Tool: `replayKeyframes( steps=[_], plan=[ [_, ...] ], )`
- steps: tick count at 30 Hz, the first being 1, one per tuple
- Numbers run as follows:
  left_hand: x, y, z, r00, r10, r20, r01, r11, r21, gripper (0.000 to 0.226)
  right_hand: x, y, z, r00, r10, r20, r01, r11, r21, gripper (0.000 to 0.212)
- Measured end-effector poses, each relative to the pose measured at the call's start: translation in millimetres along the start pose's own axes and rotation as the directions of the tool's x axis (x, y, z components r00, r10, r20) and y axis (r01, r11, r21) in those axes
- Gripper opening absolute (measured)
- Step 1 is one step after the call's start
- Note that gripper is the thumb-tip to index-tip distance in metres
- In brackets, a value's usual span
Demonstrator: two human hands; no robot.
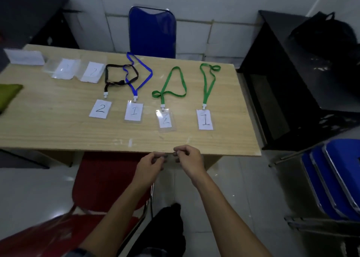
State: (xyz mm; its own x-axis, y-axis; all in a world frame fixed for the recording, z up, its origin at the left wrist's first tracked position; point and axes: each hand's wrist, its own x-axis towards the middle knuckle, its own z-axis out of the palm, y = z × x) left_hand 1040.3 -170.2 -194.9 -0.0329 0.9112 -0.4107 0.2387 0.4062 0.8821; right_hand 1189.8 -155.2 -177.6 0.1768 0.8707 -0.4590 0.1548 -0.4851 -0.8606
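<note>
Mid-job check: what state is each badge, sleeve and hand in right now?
Black-lanyard paper badge 2: face up, strap crossing blue strap.
Blue-lanyard paper badge 1: face up, clipped on.
Green-lanyard sleeved badge 2: face up, strap twisted.
Green-lanyard paper badge 1: face up, clipped on.
Two clear plastic sleeves: loose, no lanyards, cards inside.
Left hand: fingers curled, holding nothing.
Right hand: fingers curled, holding nothing.

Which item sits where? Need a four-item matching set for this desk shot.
Items:
1. black lanyard
2. blue lanyard
3. olive cloth
4. blue chair

Places:
A. at the left edge of the table
B. behind the table, on its far side
C. clipped to the leftmost front card, marked 2
D. clipped to the next card, marked 1

Pairs: 1-C, 2-D, 3-A, 4-B
</note>
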Motion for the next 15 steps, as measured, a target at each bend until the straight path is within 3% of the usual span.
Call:
replayKeyframes(
  steps=[8, 15],
  plan=[
    [78, 19, 24, 0.993, -0.046, -0.108, 0.039, 0.997, -0.061, 0.021, 94, -17, -6, 0.998, 0.002, 0.059, 0.003, 0.997, -0.071, 0.022],
    [156, 52, 62, 0.994, -0.111, 0.020, 0.110, 0.992, 0.054, 0.021, 196, -26, -52, 0.957, -0.067, -0.281, -0.027, 0.947, -0.319, 0.009]
  ],
)
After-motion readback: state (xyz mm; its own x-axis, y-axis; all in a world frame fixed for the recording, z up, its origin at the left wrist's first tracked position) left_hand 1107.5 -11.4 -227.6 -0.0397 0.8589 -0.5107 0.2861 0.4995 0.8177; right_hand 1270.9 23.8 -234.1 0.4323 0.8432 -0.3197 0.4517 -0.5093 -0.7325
